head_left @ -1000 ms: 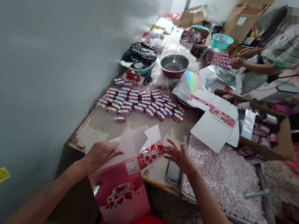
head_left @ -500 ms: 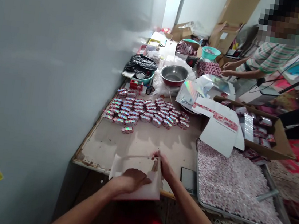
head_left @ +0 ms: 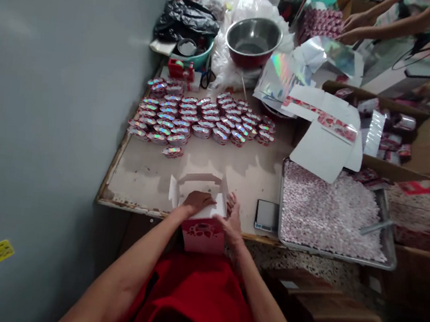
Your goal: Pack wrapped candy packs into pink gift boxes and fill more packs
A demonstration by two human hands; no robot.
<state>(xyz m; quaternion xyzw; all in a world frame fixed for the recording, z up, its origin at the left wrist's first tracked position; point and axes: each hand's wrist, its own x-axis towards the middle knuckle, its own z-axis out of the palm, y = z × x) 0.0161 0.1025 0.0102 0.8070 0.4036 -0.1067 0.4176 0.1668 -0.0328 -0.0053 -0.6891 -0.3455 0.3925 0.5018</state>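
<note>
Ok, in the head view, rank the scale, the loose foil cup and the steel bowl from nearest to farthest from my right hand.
From the right hand:
1. Scale, just to its right, near the table's front edge.
2. Foil cup, ahead and to the left, alone in front of the rows.
3. Steel bowl, far back on the table.

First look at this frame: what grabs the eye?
Rows of shiny foil-topped cups fill the middle of the table. At front right, a metal tray is heaped with pale pink candies. At the near edge, the left hand lies on the open top of a pink carton, the right hand against its side.
</note>
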